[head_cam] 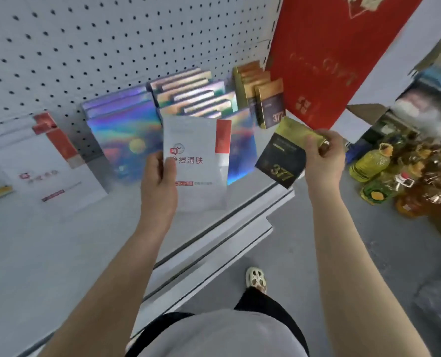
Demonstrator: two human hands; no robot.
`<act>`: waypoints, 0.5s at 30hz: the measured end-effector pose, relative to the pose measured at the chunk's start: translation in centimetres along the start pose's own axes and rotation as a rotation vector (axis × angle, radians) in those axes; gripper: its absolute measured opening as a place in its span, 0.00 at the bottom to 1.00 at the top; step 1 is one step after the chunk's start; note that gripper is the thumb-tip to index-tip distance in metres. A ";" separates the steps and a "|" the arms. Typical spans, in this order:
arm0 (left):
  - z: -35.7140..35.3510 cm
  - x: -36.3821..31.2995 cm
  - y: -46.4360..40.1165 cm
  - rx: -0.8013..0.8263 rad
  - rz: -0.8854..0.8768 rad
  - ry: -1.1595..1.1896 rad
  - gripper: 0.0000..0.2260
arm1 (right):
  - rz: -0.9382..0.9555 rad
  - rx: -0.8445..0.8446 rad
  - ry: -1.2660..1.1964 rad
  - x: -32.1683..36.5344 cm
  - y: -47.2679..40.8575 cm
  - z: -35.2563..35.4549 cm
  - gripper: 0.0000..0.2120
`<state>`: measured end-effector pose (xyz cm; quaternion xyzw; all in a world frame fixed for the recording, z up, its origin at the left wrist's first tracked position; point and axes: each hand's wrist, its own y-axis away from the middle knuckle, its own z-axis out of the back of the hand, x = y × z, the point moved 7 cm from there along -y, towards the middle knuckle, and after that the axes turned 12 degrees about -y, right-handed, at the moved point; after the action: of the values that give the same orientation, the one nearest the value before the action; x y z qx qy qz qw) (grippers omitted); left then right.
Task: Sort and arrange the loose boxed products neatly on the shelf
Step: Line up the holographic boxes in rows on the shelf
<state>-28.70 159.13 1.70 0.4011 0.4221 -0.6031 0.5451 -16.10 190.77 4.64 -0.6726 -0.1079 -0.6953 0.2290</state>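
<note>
The left hand [160, 176] grips a white box [197, 161] upright; the right hand [323, 155] — at three o'clock — pinches a black-and-gold box [282, 157]. Holographic boxes [122, 135] stand at eleven o'clock on the shelf [59, 253].

We see both forearms bare to the elbow, no sleeves, watch or rings in sight; the left hand [160, 173] and right hand [323, 157] wear no gloves; the torso is covered by a light grey top [214, 336]; below it dark black trousers [260, 305]; one foot wears a cream perforated clog [256, 279].
</note>
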 end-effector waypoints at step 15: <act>-9.6 -2.8 0.8 -0.387 0.211 0.061 0.03 | 0.325 1.035 0.609 -3.1 -21.9 -15.1 0.18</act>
<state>-27.48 169.06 1.21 0.3490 0.5018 -0.4380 0.6591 -39.64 203.46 3.97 -0.2539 -0.2570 -0.6698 0.6487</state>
